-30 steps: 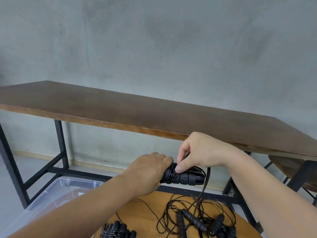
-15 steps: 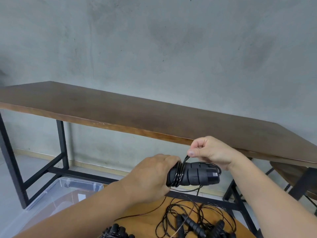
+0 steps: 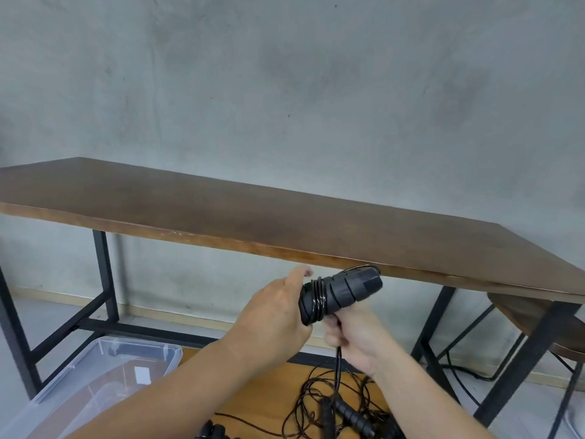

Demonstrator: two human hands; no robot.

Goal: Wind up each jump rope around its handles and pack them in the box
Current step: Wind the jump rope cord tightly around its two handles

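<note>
Hands (image 3: 278, 315) (two) wind one rope (image 3: 338, 359) round paired handles (image 3: 340, 293).

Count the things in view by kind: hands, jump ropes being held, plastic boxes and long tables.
Held jump rope: 1
Hands: 2, the left hand and the right hand, both gripping it
Clear plastic box: 1
Long wooden table: 1
Total: 5
The tangled ropes lower down are too jumbled to count.

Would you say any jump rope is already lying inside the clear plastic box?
No, the clear plastic box shows only a white label inside, with no rope in its visible part.
</note>
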